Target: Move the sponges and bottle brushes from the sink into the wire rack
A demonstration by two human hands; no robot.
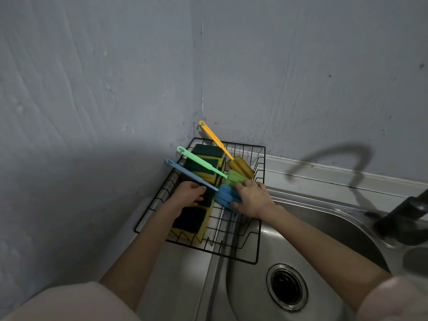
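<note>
A black wire rack (261,163) sits in the corner, left of the sink (312,228). Inside it lie several yellow sponges with dark green tops (203,158). Three bottle brushes lean in the rack: an orange brush (216,140), a green brush (201,163) and a blue brush (187,173). My right hand (252,198) is closed around the blue brush's foam head. My left hand (188,193) grips a green-topped sponge (192,218) in the rack's near half. The sink basin holds no sponges or brushes that I can see.
A round drain (287,287) lies in the basin's bottom. A dark faucet (403,218) arches in from the right. Grey walls meet right behind the rack. A steel ledge runs along the sink's back edge.
</note>
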